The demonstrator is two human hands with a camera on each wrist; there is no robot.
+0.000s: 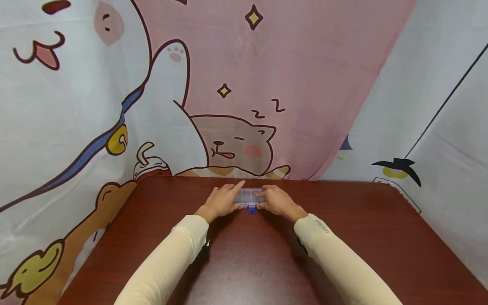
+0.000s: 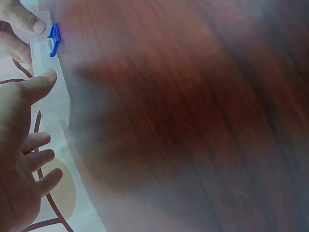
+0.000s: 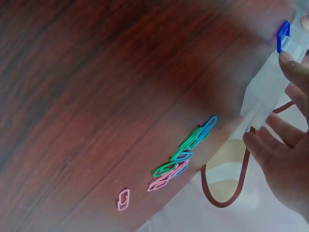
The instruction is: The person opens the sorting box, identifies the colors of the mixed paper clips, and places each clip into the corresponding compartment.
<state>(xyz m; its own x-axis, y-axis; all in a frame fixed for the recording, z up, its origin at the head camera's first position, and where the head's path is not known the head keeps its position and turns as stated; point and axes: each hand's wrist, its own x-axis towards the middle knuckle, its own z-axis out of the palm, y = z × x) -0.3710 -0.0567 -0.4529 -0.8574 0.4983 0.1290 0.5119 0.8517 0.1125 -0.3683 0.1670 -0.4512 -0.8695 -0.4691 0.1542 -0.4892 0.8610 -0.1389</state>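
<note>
A clear plastic compartment box point(image 1: 248, 195) lies near the table's far edge, its blue latch point(image 1: 252, 209) facing me and hanging outward from the front. My left hand point(image 1: 222, 199) holds the box's left end, thumb against the front wall and index finger stretched forward. In the left wrist view, three of its other fingers point(image 2: 44, 157) are spread off the box. At the other end, my right hand point(image 1: 278, 199) grips the box with its thumb point(image 3: 293, 70) on the front wall close to the latch and fingers over the lid. Both hands partly cover the lid.
Several colored paper clips point(image 3: 181, 154) lie in a row on the table by the right hand, and a single pink paper clip point(image 3: 123, 199) sits apart. A cartoon-printed cloth point(image 1: 305, 84) hangs behind the brown table point(image 1: 251, 258).
</note>
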